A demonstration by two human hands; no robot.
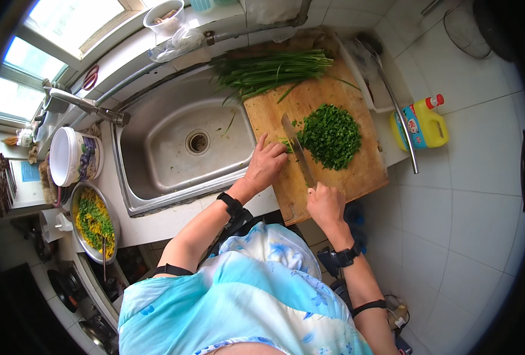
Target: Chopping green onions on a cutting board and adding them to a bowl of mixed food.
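My right hand (326, 205) grips the handle of a kitchen knife (301, 155), whose blade lies across a wooden cutting board (262, 108). Right of the blade is a heap of finely chopped green leaves (333, 136). My left hand (269, 162) rests at the board's left side, fingers bent over a small bit of greens (288, 145) close to the blade; whether it pinches them is partly hidden. At the board's far edge lies a bunch of long green stalks, seemingly garlic chives (280, 69), reaching over the sink's corner.
A steel sink (165, 128) is left of the board. Beyond it stand a white plastic bucket (62, 157) and a metal bowl of yellow and green food (114, 226) with utensils. A yellow detergent jug (435, 126) and a white tray (387, 102) holding a ladle are at right.
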